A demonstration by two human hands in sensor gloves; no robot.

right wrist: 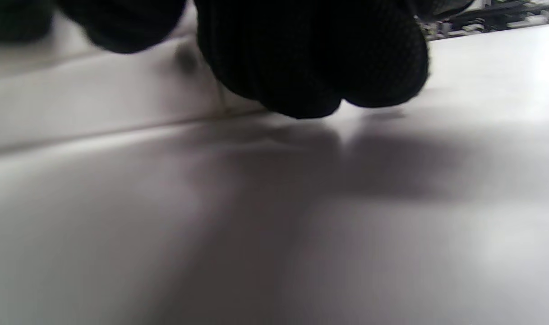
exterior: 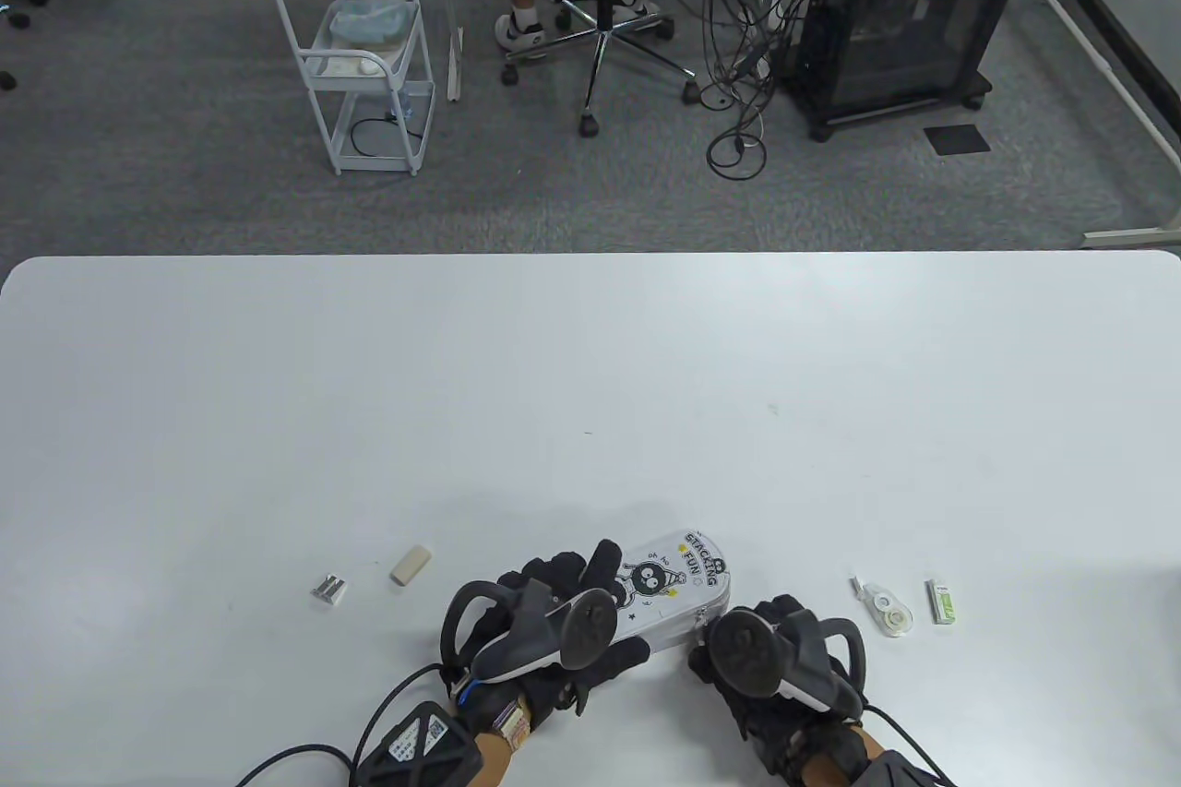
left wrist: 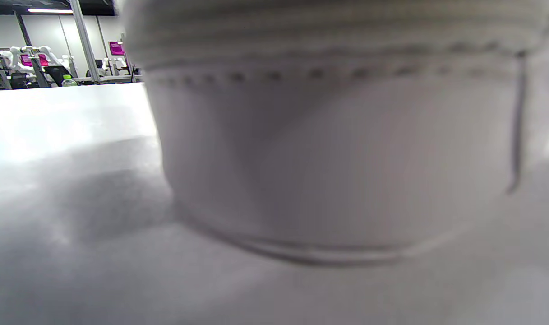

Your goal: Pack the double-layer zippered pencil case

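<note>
The white pencil case (exterior: 678,589), printed with a black cartoon figure, lies slanted on the table near the front edge. My left hand (exterior: 590,570) grips its left end, with fingers laid over the top. In the left wrist view the case's end (left wrist: 337,162) fills the frame, and its zipper seam runs across the top. My right hand (exterior: 715,639) is at the case's near right edge, mostly hidden under its tracker. In the right wrist view its curled gloved fingertips (right wrist: 310,58) sit just above the table beside the case's side wall (right wrist: 76,104). What they hold is hidden.
A beige eraser (exterior: 411,564) and a small metal sharpener (exterior: 329,590) lie left of the hands. A correction tape (exterior: 888,607) and a small green-and-white box (exterior: 942,601) lie to the right. The white table (exterior: 590,381) stretches beyond.
</note>
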